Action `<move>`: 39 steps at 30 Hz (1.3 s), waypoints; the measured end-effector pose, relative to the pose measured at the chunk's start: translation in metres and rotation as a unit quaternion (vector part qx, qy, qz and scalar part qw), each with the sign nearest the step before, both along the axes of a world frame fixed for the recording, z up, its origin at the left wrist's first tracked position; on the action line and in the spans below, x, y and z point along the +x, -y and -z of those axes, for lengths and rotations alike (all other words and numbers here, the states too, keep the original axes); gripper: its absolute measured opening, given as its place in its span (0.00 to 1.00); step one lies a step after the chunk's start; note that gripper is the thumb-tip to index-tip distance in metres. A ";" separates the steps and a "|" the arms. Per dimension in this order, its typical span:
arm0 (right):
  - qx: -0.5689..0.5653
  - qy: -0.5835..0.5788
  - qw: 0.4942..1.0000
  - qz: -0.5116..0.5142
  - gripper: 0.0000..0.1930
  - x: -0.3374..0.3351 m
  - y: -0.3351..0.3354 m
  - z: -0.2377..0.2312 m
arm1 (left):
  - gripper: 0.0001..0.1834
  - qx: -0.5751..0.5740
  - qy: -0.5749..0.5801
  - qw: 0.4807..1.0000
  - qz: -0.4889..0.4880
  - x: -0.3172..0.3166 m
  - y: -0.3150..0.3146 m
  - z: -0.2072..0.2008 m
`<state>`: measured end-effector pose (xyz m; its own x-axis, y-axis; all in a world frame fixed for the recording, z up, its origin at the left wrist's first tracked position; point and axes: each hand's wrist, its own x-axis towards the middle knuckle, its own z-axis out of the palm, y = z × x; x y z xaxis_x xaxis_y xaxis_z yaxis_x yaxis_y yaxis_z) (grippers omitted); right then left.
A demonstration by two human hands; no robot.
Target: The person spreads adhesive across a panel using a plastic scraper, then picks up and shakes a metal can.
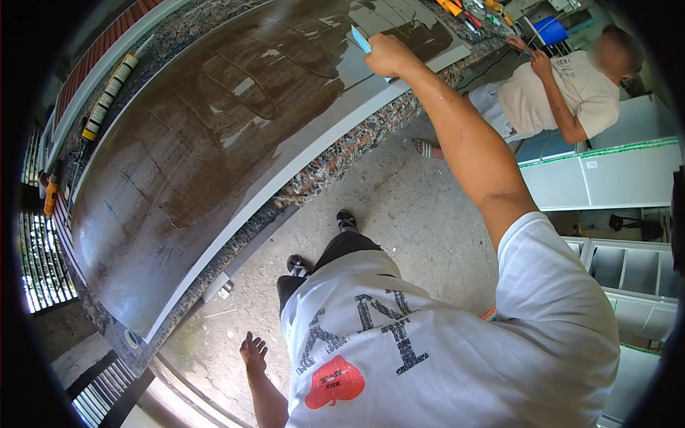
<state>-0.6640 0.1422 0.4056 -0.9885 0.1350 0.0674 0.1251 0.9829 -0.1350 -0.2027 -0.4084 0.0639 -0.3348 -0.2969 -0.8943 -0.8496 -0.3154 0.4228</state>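
My right hand [391,57] is closed round a light blue flat spreader [361,39], its arm stretched out over the far right end of a large panel [267,175]. The spreader's lower corner shows beneath the hand, close to the panel's near border. A brown, glossy smear [235,93] covers much of the panel's face, with ridged lines and paler bare patches in it. Down at my side, over the floor, my left hand [253,353] is open and holds nothing, its fingers slightly bent and apart.
The panel lies on a carpet-covered bench [335,160]. A sealant cartridge [110,96] and an orange-handled tool [50,194] lie along its far left side. Several tools [460,13] are at the far right corner, by a co-worker [549,93]. White cabinets [621,175] stand at right.
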 end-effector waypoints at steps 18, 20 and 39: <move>-0.019 0.007 0.999 -0.048 0.11 0.039 0.077 -0.001 | 0.31 0.016 -0.006 1.000 -0.012 0.030 0.019 0.025; -0.022 0.010 0.998 -0.052 0.12 0.044 0.087 -0.003 | 0.31 0.017 -0.007 1.000 -0.014 0.031 0.019 0.027; -0.045 0.049 0.990 -0.126 0.11 0.088 0.199 -0.011 | 0.30 0.037 -0.012 0.999 -0.035 0.046 0.007 0.042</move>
<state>-0.5761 -0.0571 0.4167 -0.9928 -0.1150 -0.0324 -0.1050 0.9691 -0.2234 -0.1563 -0.4157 0.0215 -0.3375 -0.2548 -0.9062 -0.8139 -0.4047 0.4169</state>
